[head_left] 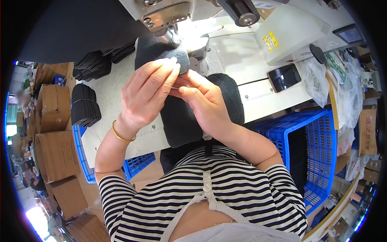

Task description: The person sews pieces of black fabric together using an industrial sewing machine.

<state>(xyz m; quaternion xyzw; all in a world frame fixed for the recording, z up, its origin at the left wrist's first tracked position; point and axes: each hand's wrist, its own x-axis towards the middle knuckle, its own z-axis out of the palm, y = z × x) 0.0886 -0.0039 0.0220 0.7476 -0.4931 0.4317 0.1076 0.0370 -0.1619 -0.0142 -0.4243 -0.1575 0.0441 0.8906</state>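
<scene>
A black fabric piece lies under the needle area of a sewing machine, its rounded near edge lit grey by the lamp. My left hand is closed, fingertips pinching that edge. Close against it, my right hand is closed too, index finger at the same edge and thumb bent inward. A thin pale sliver shows between the hands; what it is I cannot make out. Below my hands, a long black padded piece hangs over the table's front edge. A black mesh-textured piece lies beside my right wrist.
A tied bundle of black pieces and another stack lie on the left. A phone rests on the right of the white table. Blue crates stand below. Cardboard boxes line the left; plastic bags hang right.
</scene>
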